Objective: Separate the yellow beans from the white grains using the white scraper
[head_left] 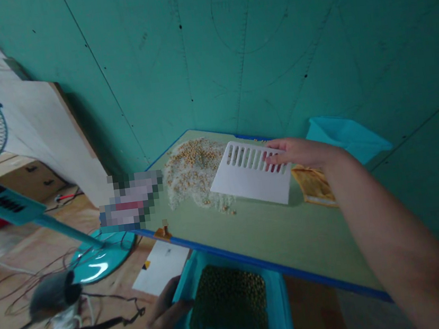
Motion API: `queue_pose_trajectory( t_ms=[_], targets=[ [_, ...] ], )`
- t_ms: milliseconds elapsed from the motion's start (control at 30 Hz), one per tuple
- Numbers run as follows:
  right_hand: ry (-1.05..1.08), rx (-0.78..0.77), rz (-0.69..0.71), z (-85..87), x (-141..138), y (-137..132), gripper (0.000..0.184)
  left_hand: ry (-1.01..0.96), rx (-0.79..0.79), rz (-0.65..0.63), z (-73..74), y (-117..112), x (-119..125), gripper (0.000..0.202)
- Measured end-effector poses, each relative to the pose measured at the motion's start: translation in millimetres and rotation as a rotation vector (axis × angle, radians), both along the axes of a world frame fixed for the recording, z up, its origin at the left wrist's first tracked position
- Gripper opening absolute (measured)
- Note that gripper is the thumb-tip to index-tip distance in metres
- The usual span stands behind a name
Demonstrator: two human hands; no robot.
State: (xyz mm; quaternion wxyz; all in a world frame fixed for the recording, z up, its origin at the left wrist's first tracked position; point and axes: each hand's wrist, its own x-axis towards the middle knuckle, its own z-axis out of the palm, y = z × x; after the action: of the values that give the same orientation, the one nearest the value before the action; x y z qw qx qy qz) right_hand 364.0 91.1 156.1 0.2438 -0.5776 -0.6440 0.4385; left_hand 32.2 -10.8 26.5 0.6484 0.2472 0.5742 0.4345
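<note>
My right hand (296, 152) grips a white slotted plastic scoop plate (254, 188) from its right end, fingers over the slots. The plate leans over the table (252, 235), just right of a spread pile of white grains and tan beans (193, 162). Below the table's front edge, my left hand (169, 309) is closed on the left rim of a turquoise plastic bin (280, 306). Small round beans (228, 297) lie in the bin, dark and greenish with paler ones toward the right.
A yellow cloth bag (314, 187) and a turquoise open container (348, 135) are at the table's right. A blurred-out flat packet (134, 201) lies at its left. On the left stand a turquoise fan (7, 196) and a dark lamp (55, 294); cables cross the floor.
</note>
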Motion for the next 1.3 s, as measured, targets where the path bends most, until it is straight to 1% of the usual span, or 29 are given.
queue_pose_trajectory(
  t_ms=[100,200,333,467,633,833,967,1133,1233,1300],
  targets=[
    [-0.022,-0.071,0.054,-1.7,-2.1,0.1,0.022,0.015,-0.012,-0.039,-0.2,-0.6,-0.7,0.023],
    [-0.037,-0.066,0.101,-0.9,-7.6,0.1,0.023,0.036,-0.035,-0.042,-0.3,-0.2,-2.9,0.023],
    [-0.037,-0.031,0.091,-3.7,-7.2,2.7,0.025,0.045,-0.053,-0.054,-2.6,0.9,-5.6,0.025],
    [-0.033,-0.041,0.081,-9.9,-4.0,7.1,0.023,0.050,-0.024,-0.018,-4.3,-0.3,-5.1,0.026],
    [0.007,-0.075,0.087,-13.7,-4.5,9.7,0.020,0.075,-0.027,-0.059,-5.8,-0.9,-5.6,0.026],
    [0.067,-0.103,0.098,-14.9,-5.4,9.3,0.019,0.097,-0.034,-0.044,-15.8,2.2,-10.7,0.027],
    [0.077,-0.119,0.100,-17.0,-6.8,10.1,0.018,0.087,-0.067,-0.094,-18.7,3.3,-13.4,0.030],
    [0.083,-0.146,0.128,-22.2,-8.7,14.6,0.024,0.073,-0.050,-0.093,-16.1,3.8,-12.7,0.029],
    [0.089,-0.154,0.163,-23.2,-11.4,16.1,0.029,0.073,-0.082,-0.096,-18.0,4.5,-14.1,0.032],
    [0.093,-0.161,0.180,-22.8,-13.8,15.9,0.028,0.072,-0.093,-0.105,-20.2,4.7,-16.0,0.034]
  ],
)
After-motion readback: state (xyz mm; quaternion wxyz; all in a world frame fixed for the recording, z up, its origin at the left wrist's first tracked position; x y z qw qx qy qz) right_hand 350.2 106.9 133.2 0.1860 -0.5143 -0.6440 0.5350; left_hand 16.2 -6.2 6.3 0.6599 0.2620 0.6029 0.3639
